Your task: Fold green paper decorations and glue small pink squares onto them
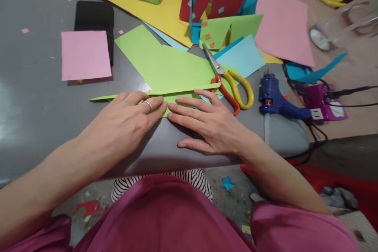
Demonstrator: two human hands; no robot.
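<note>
One green strip (189, 89) — thin tip pointing left (long axis sideways).

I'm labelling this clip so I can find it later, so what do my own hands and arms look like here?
Your left hand wears a slim, silver-coloured metal ring on one finger; your right hand shows none. Both are gloveless, wrists and forearms uncovered, with loose magenta fabric sleeves higher up.
</note>
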